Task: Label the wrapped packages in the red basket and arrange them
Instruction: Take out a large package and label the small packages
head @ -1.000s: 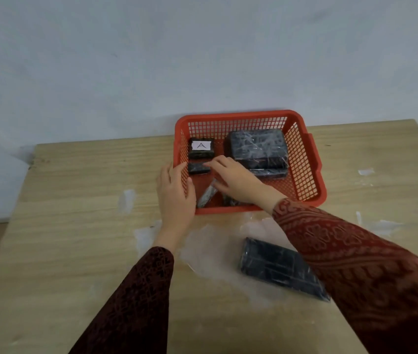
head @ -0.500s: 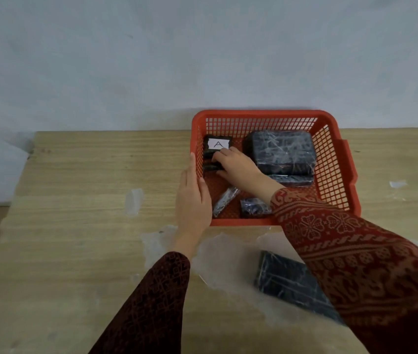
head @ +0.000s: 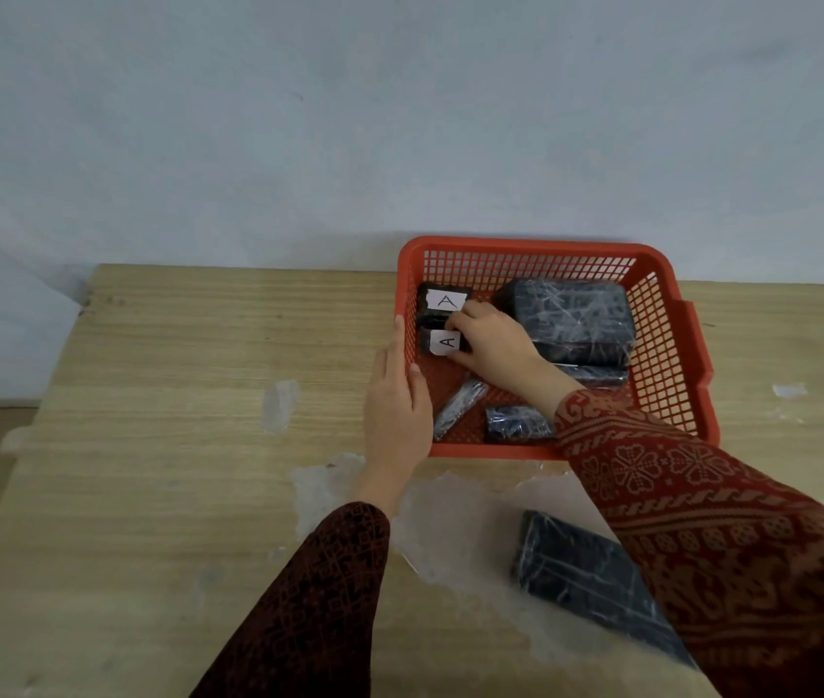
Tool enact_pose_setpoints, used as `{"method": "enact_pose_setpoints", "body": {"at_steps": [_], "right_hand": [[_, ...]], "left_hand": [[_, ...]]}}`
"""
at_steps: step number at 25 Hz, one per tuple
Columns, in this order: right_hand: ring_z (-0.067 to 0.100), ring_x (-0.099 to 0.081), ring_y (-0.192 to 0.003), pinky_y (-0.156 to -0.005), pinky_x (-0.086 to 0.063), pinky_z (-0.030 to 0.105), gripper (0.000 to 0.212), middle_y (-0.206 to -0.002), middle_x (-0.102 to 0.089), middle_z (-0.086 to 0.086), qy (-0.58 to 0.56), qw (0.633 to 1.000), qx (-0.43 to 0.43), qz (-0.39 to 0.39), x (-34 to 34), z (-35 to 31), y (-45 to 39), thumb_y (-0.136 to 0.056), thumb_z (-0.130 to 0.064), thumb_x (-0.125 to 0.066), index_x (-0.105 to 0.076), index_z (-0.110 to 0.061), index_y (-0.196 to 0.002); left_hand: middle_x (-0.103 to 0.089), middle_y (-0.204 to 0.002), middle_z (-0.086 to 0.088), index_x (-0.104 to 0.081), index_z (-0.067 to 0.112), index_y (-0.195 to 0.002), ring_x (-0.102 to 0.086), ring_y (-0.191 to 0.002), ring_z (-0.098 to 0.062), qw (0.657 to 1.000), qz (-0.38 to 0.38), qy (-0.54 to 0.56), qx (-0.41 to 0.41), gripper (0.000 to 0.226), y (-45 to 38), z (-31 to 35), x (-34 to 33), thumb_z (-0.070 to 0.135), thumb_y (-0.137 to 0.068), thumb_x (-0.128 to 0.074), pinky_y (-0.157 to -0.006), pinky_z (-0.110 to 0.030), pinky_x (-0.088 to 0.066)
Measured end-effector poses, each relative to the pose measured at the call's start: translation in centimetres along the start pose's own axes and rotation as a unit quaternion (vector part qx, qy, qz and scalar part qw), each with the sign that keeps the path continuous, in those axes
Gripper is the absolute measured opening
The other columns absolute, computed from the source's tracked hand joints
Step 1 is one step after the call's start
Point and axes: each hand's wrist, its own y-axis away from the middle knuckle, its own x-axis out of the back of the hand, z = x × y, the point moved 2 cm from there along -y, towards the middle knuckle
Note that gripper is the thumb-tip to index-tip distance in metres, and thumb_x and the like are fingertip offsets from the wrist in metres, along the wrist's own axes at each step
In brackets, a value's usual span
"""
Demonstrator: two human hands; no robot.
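Note:
The red basket sits at the back of the wooden table. In its far left corner lies a small black package with a white "A" label. Just in front of it, a second small package with an "A" label is under the fingertips of my right hand. My left hand rests flat against the basket's left wall. A large wrapped package fills the basket's right side, stacked on a flatter one. A thin wrapped package and a small one lie near the front wall.
A flat black wrapped package lies on the table in front of the basket, partly under my right sleeve. Clear film is spread on the table beneath it. Scraps of tape stick to the wood.
A white "A" label now shows on the second small package, where my right hand covered it before. The view has shifted, so the basket appears further right.

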Motion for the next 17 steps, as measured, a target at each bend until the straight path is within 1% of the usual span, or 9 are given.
{"method": "enact_pose_setpoints", "body": {"at_steps": [3, 6, 8, 9, 11, 13, 14, 16, 17], "right_hand": [[0.032, -0.054, -0.107, -0.083, -0.049, 0.042, 0.031, -0.113, -0.057, 0.014, 0.022, 1.0, 0.001, 0.006, -0.4, -0.4, -0.1, -0.088, -0.018, -0.062, -0.057, -0.005, -0.115], [0.032, -0.055, -0.107, -0.083, -0.048, 0.041, 0.033, -0.115, -0.059, 0.013, 0.038, 0.999, 0.0, 0.018, -0.2, -0.7, -0.1, -0.088, -0.018, -0.061, -0.053, -0.006, -0.118], [0.03, -0.055, -0.105, -0.082, -0.049, 0.041, 0.033, -0.113, -0.058, 0.012, 0.011, 0.999, 0.037, 0.013, 0.3, -0.9, 0.2, -0.086, -0.02, -0.064, -0.055, -0.008, -0.114], [0.028, -0.055, -0.104, -0.082, -0.05, 0.04, 0.033, -0.111, -0.058, 0.01, -0.02, 0.998, 0.063, -0.006, 0.5, -0.9, 0.6, -0.083, -0.022, -0.068, -0.057, -0.009, -0.112], [0.023, -0.054, -0.099, -0.078, -0.049, 0.037, 0.038, -0.105, -0.059, 0.006, -0.063, 0.989, 0.106, -0.081, 0.8, -0.9, 1.9, -0.074, -0.026, -0.076, -0.059, -0.011, -0.105], [0.021, -0.053, -0.097, -0.079, -0.048, 0.036, 0.045, -0.104, -0.059, 0.005, -0.033, 0.979, 0.127, -0.159, 0.5, -0.8, 3.4, -0.068, -0.027, -0.08, -0.059, -0.012, -0.104], [0.021, -0.053, -0.1, -0.081, -0.048, 0.038, 0.046, -0.107, -0.06, 0.005, -0.005, 0.975, 0.131, -0.18, 0.3, -0.8, 3.9, -0.069, -0.024, -0.08, -0.058, -0.012, -0.106], [0.025, -0.057, -0.101, -0.082, -0.049, 0.039, 0.039, -0.109, -0.062, 0.008, 0.025, 0.976, 0.131, -0.172, 0.2, -0.5, 4.1, -0.073, -0.017, -0.076, -0.057, -0.011, -0.107], [0.026, -0.06, -0.097, -0.079, -0.05, 0.04, 0.034, -0.106, -0.065, 0.009, 0.016, 0.979, 0.124, -0.163, 0.3, -0.3, 3.9, -0.076, -0.016, -0.074, -0.056, -0.011, -0.105]], "left_hand": [[-0.051, -0.123, -0.002, -0.019, 0.022, -0.15, -0.034, -0.094, 0.014, 1.0, 0.001, -0.004, 0.002, 0.055, -0.1, -0.2, -0.2, 0.013, -0.099, -0.036, -0.079, 0.002, -0.033], [-0.049, -0.127, -0.001, -0.019, 0.023, -0.15, -0.032, -0.094, 0.024, 1.0, 0.0, -0.005, 0.005, 0.055, -0.1, -0.4, -0.3, 0.014, -0.099, -0.036, -0.078, 0.007, -0.028], [-0.048, -0.125, 0.001, -0.019, 0.024, -0.15, -0.033, -0.093, 0.022, 1.0, 0.002, -0.003, 0.01, 0.055, -0.1, -0.5, -0.3, 0.014, -0.099, -0.036, -0.078, 0.007, -0.028], [-0.049, -0.124, 0.002, -0.019, 0.024, -0.15, -0.033, -0.093, 0.019, 1.0, 0.002, -0.002, 0.011, 0.054, -0.1, -0.5, -0.3, 0.015, -0.099, -0.036, -0.078, 0.006, -0.028], [-0.048, -0.121, 0.005, -0.02, 0.024, -0.15, -0.033, -0.094, 0.016, 1.0, 0.003, 0.004, 0.011, 0.055, -0.1, -0.5, -0.3, 0.014, -0.099, -0.036, -0.079, 0.006, -0.027], [-0.049, -0.121, 0.004, -0.021, 0.024, -0.15, -0.032, -0.094, 0.017, 1.0, 0.006, 0.008, 0.011, 0.055, -0.1, -0.4, -0.3, 0.013, -0.098, -0.037, -0.078, 0.007, -0.028], [-0.05, -0.123, 0.001, -0.021, 0.023, -0.15, -0.032, -0.095, 0.017, 1.0, 0.005, 0.008, 0.01, 0.055, -0.1, -0.4, -0.3, 0.013, -0.098, -0.037, -0.079, 0.007, -0.027], [-0.051, -0.126, -0.004, -0.021, 0.023, -0.15, -0.031, -0.096, 0.016, 1.0, 0.0, 0.006, 0.01, 0.054, 0.0, -0.5, -0.3, 0.013, -0.099, -0.037, -0.079, 0.007, -0.026], [-0.05, -0.128, -0.004, -0.02, 0.024, -0.15, -0.031, -0.097, 0.016, 1.0, -0.002, 0.004, 0.012, 0.054, -0.1, -0.5, -0.3, 0.013, -0.099, -0.036, -0.079, 0.006, -0.027]]}}
